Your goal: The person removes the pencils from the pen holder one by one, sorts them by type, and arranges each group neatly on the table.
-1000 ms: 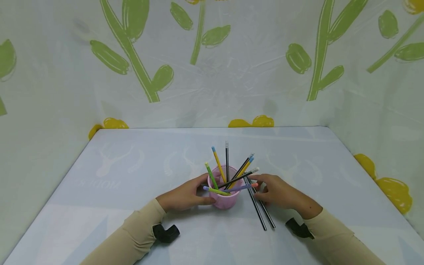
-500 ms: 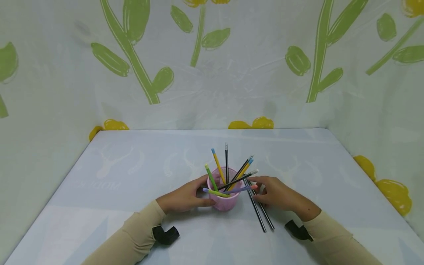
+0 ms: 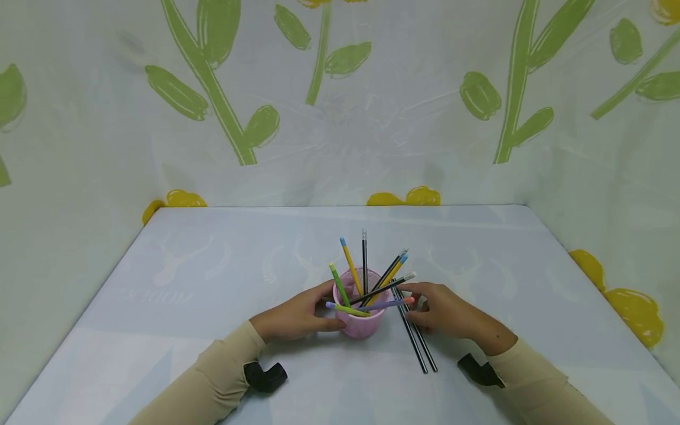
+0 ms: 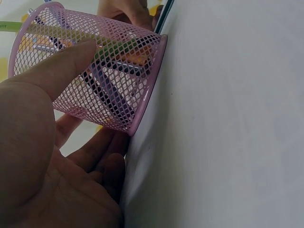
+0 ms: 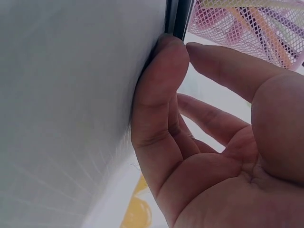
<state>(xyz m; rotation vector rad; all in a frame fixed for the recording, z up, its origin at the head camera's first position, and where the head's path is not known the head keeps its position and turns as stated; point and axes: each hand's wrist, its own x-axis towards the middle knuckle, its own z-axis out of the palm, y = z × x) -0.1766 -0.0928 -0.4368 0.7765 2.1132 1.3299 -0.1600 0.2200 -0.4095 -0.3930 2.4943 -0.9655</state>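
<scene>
Pale tabletop (image 3: 329, 395), faintly patterned, spreads across the lower part of the scene. Nearest are two beige sleeves (image 3: 207, 378), reaching in from either side, with a black piece (image 3: 265, 378) by the left wrist and a matching one by the right. Beyond them, two dark pencils (image 3: 417, 348) lie side by side on the table at a slant, just to the right of a pink mesh cup (image 3: 361, 327) that stands upright near the middle. Left hand (image 3: 297, 313) and right hand (image 3: 451, 310) are apart, one on each side of the cup. The left holds it, thumb on the near side and fingers curled behind. The right has bent fingers, their tips at the far part of the dark pencils; whether they pinch or merely touch, I cannot tell. Inside the cup, a lime pencil (image 3: 350, 310) and a purple pencil (image 3: 388, 303) lean low across the near rim, a green pencil (image 3: 339, 283) tilts left, and black and yellow ones rise behind, one black pencil (image 3: 364, 260) almost vertical. Past the table's far edge hangs a whitish backdrop (image 3: 393, 141) with green leaves (image 3: 177, 92) and yellow flowers (image 3: 423, 196)
</scene>
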